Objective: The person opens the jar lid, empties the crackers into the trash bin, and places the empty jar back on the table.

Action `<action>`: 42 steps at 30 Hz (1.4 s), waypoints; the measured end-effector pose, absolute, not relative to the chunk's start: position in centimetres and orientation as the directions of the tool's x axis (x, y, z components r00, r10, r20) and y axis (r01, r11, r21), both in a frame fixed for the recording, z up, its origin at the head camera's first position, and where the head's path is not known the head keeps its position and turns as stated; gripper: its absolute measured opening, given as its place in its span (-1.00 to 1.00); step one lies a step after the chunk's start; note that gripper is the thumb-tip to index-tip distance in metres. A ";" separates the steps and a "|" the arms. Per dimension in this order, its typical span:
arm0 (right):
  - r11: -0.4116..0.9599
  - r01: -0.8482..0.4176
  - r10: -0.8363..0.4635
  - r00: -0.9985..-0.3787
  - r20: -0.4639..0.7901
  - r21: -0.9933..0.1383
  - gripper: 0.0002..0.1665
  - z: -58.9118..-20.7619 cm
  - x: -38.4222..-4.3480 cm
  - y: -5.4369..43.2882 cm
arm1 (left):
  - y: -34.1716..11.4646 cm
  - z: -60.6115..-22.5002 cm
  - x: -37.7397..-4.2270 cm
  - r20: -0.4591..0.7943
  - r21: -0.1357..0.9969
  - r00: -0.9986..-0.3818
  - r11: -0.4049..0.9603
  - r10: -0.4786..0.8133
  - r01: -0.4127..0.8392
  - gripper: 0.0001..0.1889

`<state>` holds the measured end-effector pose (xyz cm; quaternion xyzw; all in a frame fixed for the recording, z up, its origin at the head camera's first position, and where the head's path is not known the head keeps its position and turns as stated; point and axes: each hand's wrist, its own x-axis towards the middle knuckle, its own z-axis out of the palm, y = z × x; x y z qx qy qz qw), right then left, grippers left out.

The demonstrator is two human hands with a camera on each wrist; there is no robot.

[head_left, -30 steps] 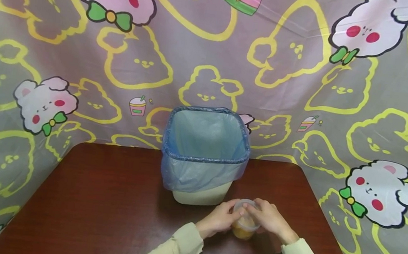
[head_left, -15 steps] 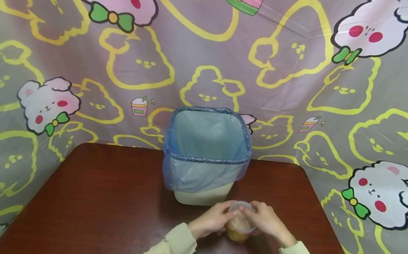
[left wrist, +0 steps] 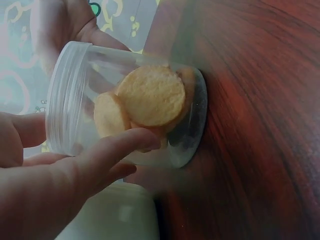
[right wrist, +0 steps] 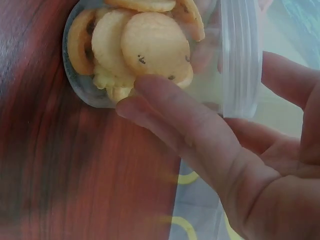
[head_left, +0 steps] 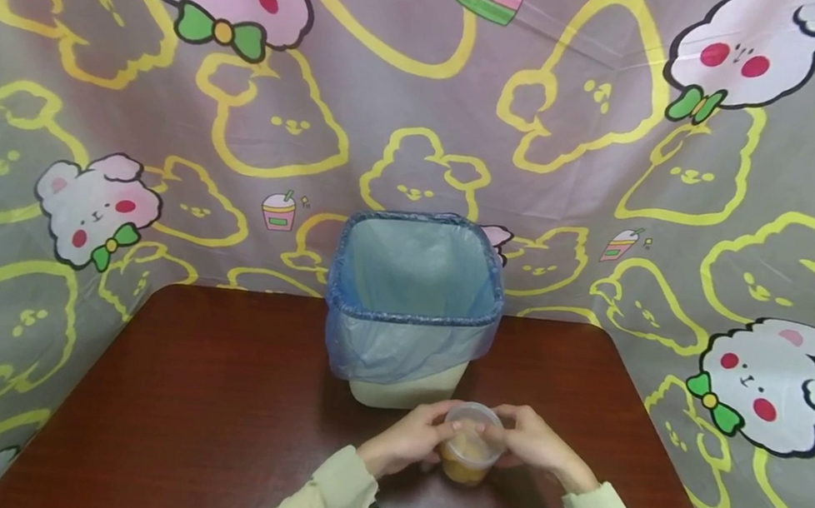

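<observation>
A clear plastic jar (head_left: 466, 468) with a ridged screw lid (left wrist: 65, 100) stands upright at the table's surface. Through its wall show several round, pale golden cookies (left wrist: 151, 95), some with dark specks in the right wrist view. From the left side my left hand (head_left: 407, 438) grips the jar, its thumb up at the lid and fingers along the wall. My right hand (head_left: 542, 447) holds the opposite side the same way, with fingers (right wrist: 190, 120) reaching down over the cookies.
Behind the jar stands a pale bin (head_left: 399, 394) lined with a blue plastic bag (head_left: 404, 346). The dark red-brown wooden table (head_left: 208, 416) spreads to both sides. A cartoon-printed cloth (head_left: 424, 105) hangs around the back and sides.
Both hands have moved the jar a little to the left and slightly closer to the body. Their hold on it continues, with the thumbs drawn apart on the lid.
</observation>
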<state>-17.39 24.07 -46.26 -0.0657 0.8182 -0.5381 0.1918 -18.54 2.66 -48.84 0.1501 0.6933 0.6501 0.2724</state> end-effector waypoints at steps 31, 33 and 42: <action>0.324 0.124 -0.375 -0.893 -0.247 -0.938 -0.48 -47.0 -17.5 21.0 | -1.2 -49.8 -18.1 -0.214 0.970 -0.808 0.023 0.548 -0.241 -0.57; 0.319 0.132 -0.372 -0.893 -0.252 -0.939 -0.47 -46.9 -17.4 20.8 | -1.4 -49.9 -18.0 -0.212 0.971 -0.812 0.023 0.544 -0.238 -0.57; 0.304 0.149 -0.351 -0.901 -0.256 -0.941 -0.48 -47.1 -17.2 19.3 | -2.8 -50.3 -18.0 -0.209 0.968 -0.815 -0.004 0.541 -0.251 -0.53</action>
